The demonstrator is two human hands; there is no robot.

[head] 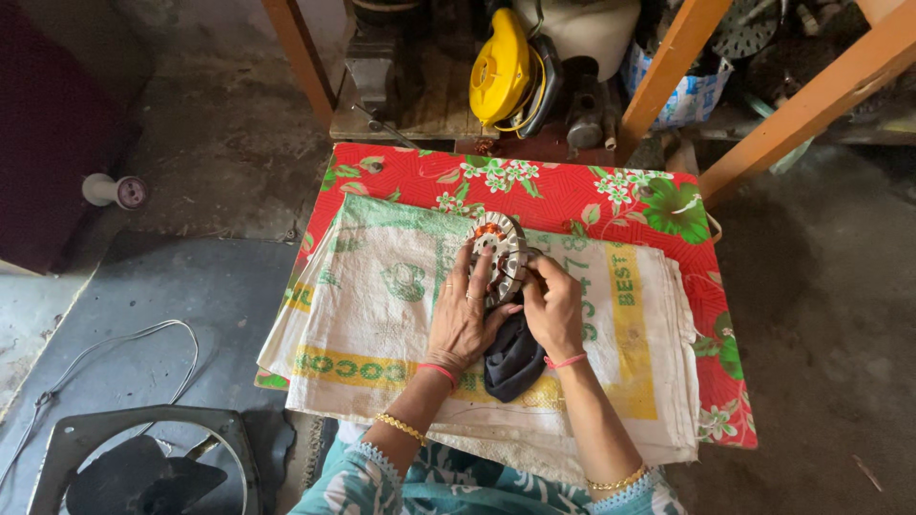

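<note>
Rough grey concrete floor (219, 143) surrounds a low desk (572, 195) covered in a red cloth with green and white flowers. Over most of that cloth lies a stack of white woven sacks (382, 315) with green and yellow printing, reaching from the desk's left edge almost to its right edge and hanging over the near edge.

Near the middle of the desk, a little toward the far edge, stands a round metal motor stator (498, 256) with copper-coloured windings and slotted steel teeth, tilted up on its rim on the sacks. The left hand (463, 319) lies flat against the stator's left side, fingers (460, 277) spread apart and pressed on the metal, rings on two of them. The right hand (553, 310) meets the stator from the right; its fingers are curled together at the stator's lower right rim, though how tightly they grip there cannot be told. Under both hands, just toward the near edge, a crumpled black cloth (512, 358) rests on the sacks, touching the palms. Both wrists wear a red thread and a gold bangle.

Beyond the far edge, on a wooden platform between orange wooden legs, sits a yellow blower (500, 67). On the floor off the near left corner lies a square metal fan frame (143, 463), with a thin grey cable (114, 348) looping beside it.
</note>
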